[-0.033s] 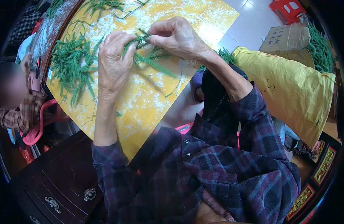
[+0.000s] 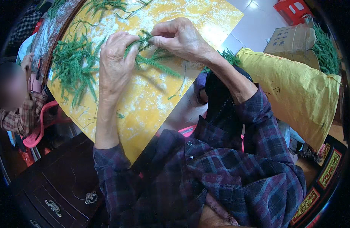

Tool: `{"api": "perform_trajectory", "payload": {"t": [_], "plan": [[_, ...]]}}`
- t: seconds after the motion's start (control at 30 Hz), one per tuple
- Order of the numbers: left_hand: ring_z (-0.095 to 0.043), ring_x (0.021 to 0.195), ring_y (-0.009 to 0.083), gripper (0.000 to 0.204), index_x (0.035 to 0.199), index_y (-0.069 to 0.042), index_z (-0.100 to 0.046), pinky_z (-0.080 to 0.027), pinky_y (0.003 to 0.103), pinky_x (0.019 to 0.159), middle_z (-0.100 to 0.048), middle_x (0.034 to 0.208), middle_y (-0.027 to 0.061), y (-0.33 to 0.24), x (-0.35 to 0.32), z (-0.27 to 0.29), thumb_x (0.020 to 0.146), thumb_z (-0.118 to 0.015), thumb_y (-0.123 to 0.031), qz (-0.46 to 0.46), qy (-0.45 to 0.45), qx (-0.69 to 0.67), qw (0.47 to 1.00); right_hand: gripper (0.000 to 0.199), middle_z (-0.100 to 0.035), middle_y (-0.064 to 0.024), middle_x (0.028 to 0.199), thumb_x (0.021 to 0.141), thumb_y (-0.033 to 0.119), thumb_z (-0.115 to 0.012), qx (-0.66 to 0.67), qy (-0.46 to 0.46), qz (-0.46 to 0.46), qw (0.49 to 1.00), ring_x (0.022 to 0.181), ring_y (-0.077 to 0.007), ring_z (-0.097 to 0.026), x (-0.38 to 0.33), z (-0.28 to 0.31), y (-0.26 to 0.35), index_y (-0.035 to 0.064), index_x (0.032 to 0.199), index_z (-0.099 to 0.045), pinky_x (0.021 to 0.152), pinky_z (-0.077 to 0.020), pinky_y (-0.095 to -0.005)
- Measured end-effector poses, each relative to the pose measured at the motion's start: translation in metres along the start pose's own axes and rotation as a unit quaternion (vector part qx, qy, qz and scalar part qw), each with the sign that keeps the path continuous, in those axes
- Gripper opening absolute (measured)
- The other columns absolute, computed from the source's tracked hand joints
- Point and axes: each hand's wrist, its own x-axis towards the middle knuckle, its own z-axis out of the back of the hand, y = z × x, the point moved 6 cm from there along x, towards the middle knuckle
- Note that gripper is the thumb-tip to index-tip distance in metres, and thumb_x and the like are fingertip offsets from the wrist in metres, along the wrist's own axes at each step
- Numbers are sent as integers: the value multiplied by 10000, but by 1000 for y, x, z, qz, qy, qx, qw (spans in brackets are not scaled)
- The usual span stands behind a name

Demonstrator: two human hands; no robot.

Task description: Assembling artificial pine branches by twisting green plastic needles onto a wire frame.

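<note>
My left hand (image 2: 117, 62) is closed round the stem of a green artificial pine sprig (image 2: 159, 67), thumb and fingers pinched over it. My right hand (image 2: 178, 37) pinches the sprig's upper end between thumb and fingertips, close beside the left. Feathery branches fan out below and to the right of the two hands, above the yellow table (image 2: 144, 125). What the fingertips grip exactly is partly hidden. To the left of my left hand lies a loose heap of similar green sprigs (image 2: 74, 66).
More sprigs (image 2: 106, 4) lie at the table's far side. At right stand a yellow sack (image 2: 292, 89) and a cardboard box (image 2: 290, 41) with greenery, with a red plastic stool (image 2: 292, 9) behind. Another person (image 2: 21, 117) sits at left. Dark drawers (image 2: 57, 182) stand at lower left.
</note>
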Motion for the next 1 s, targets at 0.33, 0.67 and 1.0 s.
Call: {"api": "perform_trajectory", "payload": {"t": [0.33, 0.67, 1.0], "plan": [[-605, 907, 239, 182, 936, 1, -643, -466, 345, 811, -647, 896, 147, 7, 1, -7, 768, -607, -60, 63, -1, -60, 996, 169, -543, 11, 647, 850, 139, -620, 8, -18, -4, 1000, 620, -45, -474, 4, -1, -6, -27, 875, -637, 558, -420, -226], [-602, 663, 203, 182, 953, -4, -609, -471, 315, 631, -617, 734, 117, 22, -10, -15, 780, -587, -58, 200, -37, -208, 957, 159, -485, 54, 622, 841, 139, -605, -25, -76, -1, 997, 585, -25, -418, 1, 4, 5, -17, 819, -622, 502, -351, -212], [-592, 708, 344, 199, 925, -6, -582, -444, 420, 685, -590, 711, 192, 19, -3, -3, 730, -563, -41, 109, -51, -42, 992, 128, -525, -47, 566, 794, 97, -608, 2, -108, 18, 994, 547, -84, -467, 5, -8, -3, -31, 795, -615, 505, -391, -273]]}}
